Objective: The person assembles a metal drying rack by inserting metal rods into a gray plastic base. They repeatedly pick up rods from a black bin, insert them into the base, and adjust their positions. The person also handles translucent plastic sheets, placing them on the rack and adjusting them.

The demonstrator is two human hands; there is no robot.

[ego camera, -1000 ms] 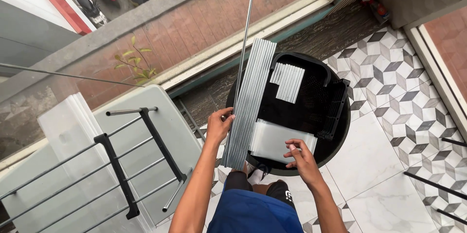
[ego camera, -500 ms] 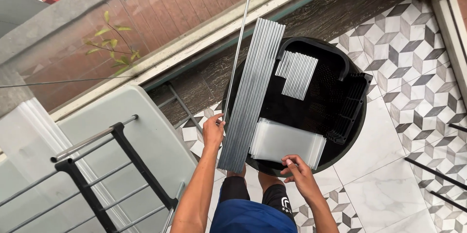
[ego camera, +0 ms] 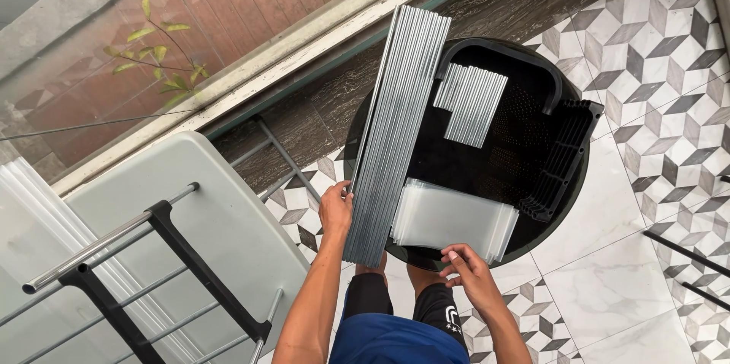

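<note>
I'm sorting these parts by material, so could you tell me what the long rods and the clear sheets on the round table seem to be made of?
Long rods: probably metal, grey with a dull sheen and bright streaks along each. Clear sheets: likely plastic, see-through with a milky, glossy look; they lie stacked on the black table.

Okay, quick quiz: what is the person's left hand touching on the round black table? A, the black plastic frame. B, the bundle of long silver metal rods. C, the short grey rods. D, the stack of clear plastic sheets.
B: the left hand rests against the side of the bundle of long silver metal rods lying across the round black table, while the right hand is by the stack of clear plastic sheets.
</note>
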